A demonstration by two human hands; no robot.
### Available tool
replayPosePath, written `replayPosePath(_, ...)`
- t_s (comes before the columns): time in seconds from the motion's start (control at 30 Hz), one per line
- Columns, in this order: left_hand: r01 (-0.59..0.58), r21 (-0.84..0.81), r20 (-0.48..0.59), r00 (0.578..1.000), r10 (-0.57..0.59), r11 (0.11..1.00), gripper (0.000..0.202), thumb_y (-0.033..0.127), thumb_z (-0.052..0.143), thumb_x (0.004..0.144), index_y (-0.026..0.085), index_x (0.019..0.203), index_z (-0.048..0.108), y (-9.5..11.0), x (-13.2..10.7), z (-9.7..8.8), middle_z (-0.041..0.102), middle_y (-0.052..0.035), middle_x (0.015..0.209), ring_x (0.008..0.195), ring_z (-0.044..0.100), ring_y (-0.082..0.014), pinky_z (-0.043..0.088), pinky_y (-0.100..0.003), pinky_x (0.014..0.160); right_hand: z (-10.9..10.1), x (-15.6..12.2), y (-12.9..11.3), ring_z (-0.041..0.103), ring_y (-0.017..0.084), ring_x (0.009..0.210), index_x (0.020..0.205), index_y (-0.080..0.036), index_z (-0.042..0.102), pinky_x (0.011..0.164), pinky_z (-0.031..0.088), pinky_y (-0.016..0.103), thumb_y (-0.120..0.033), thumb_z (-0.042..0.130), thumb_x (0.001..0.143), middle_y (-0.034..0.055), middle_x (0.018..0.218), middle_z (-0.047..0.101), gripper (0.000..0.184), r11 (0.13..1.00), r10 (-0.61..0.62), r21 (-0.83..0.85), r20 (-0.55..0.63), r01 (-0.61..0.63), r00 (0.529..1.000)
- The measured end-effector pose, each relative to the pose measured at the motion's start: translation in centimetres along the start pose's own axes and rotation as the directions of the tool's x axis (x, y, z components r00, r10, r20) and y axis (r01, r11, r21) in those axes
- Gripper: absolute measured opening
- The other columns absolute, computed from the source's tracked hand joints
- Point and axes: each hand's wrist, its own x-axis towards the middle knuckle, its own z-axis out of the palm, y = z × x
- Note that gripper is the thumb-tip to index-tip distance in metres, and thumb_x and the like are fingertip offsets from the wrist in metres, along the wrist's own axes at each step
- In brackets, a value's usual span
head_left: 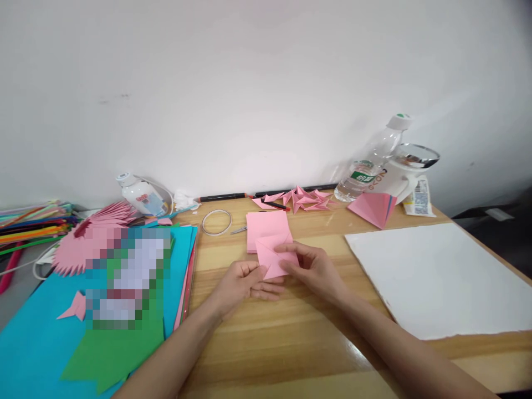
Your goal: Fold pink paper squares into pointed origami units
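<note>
Between my hands is a square of pink origami paper [272,256] with crease lines across it. My left hand [245,282] pinches its lower left corner, thumb on top and fingers beneath. On the right side, my right hand [313,266] grips the paper between thumb and fingers. Just behind it lies a stack of pink paper squares [267,223], partly covered by the held sheet. Several folded pink paper pieces [305,199] are heaped farther back near the wall. Scissors [239,230], only partly visible, lie left of the stack.
At left, blue paper sheets [25,338] carry green paper [145,343] and a ring of folded pink pieces [95,233]. A white bottle [143,197], roll of tape [216,222] and black pens [223,197] line the back. Right stand a water bottle [369,160] and white board [440,277].
</note>
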Motion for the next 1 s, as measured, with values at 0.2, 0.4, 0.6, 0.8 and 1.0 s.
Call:
replayPosePath(0.2,0.014,0.061,-0.005,1.0,-0.013,0.998,0.04,0.046,0.068,0.069,0.007,0.08,0.065,-0.2,0.0,-0.1,0.072,-0.0171,0.082,0.076,0.069,-0.0255,0.054,-0.037,0.073,0.3,-0.3,0.0,0.06,0.019,0.081,0.102,-0.017,0.059,0.064,0.047,0.026,-0.023,0.073,0.061,0.0048,0.094,0.064,0.043,0.999,0.035,-0.012,0.029,-0.035,0.999)
replayPosePath(0.4,0.038,0.091,-0.043,0.998,-0.034,0.995,0.041,0.048,0.069,0.067,0.009,0.078,0.066,-0.4,-0.1,-0.1,0.072,-0.0155,0.079,0.07,0.069,-0.0224,0.054,-0.035,0.069,0.4,-0.4,0.1,0.057,0.016,0.074,0.1,-0.018,0.06,0.057,0.044,0.024,-0.024,0.07,0.064,0.0034,0.087,0.062,0.039,0.998,0.033,-0.05,0.03,-0.031,0.999)
replayPosePath(0.6,0.026,0.11,-0.022,0.999,-0.023,0.994,0.043,0.049,0.067,0.068,0.008,0.08,0.067,-0.7,0.2,-0.3,0.072,-0.0157,0.079,0.07,0.069,-0.0226,0.054,-0.036,0.071,0.5,-0.3,0.0,0.054,0.014,0.066,0.1,-0.016,0.06,0.056,0.042,0.024,-0.028,0.069,0.063,0.0017,0.081,0.062,0.04,0.995,0.075,-0.071,0.025,-0.073,0.997)
replayPosePath(0.8,-0.046,0.191,0.023,0.999,0.042,0.981,0.04,0.045,0.074,0.061,0.008,0.075,0.066,-1.1,0.5,-0.3,0.072,-0.0132,0.075,0.066,0.069,-0.0202,0.055,-0.033,0.068,0.5,-0.2,0.0,0.053,0.014,0.067,0.099,-0.015,0.06,0.059,0.042,0.024,-0.026,0.068,0.064,0.0018,0.082,0.062,0.037,0.993,0.048,-0.112,0.017,-0.046,0.999)
replayPosePath(1.0,-0.11,0.217,0.046,0.994,0.103,0.97,0.041,0.047,0.071,0.063,0.008,0.078,0.066,-1.6,0.5,-0.1,0.071,-0.0135,0.073,0.066,0.069,-0.0217,0.055,-0.033,0.064,0.2,-0.2,0.5,0.053,0.013,0.068,0.101,-0.015,0.06,0.059,0.043,0.024,-0.028,0.069,0.064,0.0027,0.087,0.062,0.04,0.995,-0.026,-0.093,0.086,0.034,0.996)
